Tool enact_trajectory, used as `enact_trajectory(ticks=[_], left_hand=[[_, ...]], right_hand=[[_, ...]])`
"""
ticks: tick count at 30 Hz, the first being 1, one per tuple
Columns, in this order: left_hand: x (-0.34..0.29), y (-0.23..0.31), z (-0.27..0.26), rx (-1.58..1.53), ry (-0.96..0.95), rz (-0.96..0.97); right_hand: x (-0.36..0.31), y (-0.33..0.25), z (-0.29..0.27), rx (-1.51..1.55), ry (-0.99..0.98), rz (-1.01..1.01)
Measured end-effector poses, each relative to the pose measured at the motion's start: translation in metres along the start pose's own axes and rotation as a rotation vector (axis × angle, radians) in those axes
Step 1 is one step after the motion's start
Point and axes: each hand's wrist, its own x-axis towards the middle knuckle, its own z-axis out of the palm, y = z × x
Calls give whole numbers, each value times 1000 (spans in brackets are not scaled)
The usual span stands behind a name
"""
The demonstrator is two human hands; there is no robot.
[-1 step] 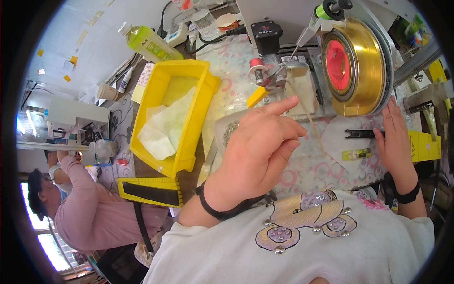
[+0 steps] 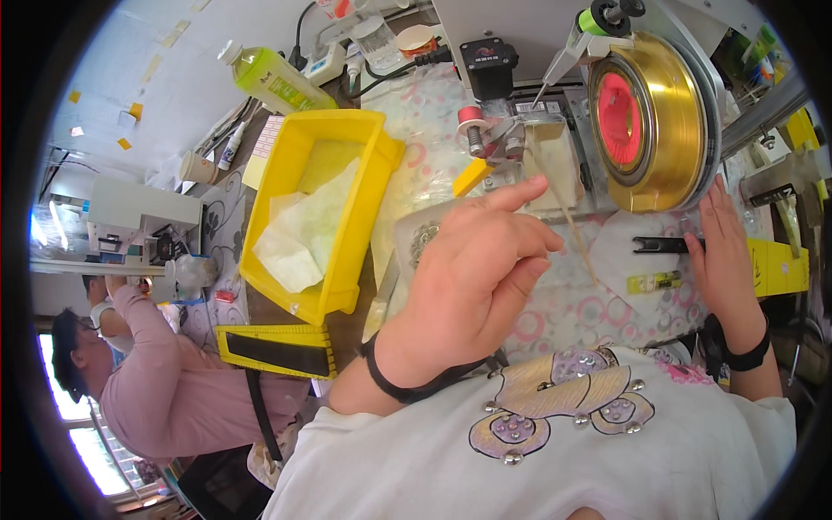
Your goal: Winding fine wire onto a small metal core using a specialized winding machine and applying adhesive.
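Observation:
My left hand [image 2: 485, 273] hovers in front of a small bench machine, its index finger stretched out and the other fingers bent, with nothing seen in it. Just beyond that fingertip are the machine's metal feed parts [image 2: 511, 139], with a red knob and a yellow block [image 2: 471, 178]. A thin tan strip [image 2: 572, 221] slants down from them past my fingers. On the right, my right hand [image 2: 724, 256] lies with fingers stretched out, below a large gold reel [image 2: 663, 130] with a red centre. Its thumb is at the end of a black forked tool [image 2: 659, 245], above a yellow-green clear tube [image 2: 654, 282].
A yellow bin [image 2: 373, 182] holding white paper stands at the left, with a green drink bottle [image 2: 277, 80] behind it. Black cable [image 2: 433, 57] runs along the back. Beside the bin sits a yellow-framed black pad [image 2: 276, 351]. Another person [image 2: 182, 381] works at far left.

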Motion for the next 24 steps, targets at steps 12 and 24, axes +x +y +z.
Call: enact_trajectory(ticks=[12,24], left_hand=[[0,2,-2,23,-41,-4],[-1,2,-1,61,-31,-33]], right_hand=[[0,4,-15,199,-67,58],[-80,19,-1,-6,-238,-83]])
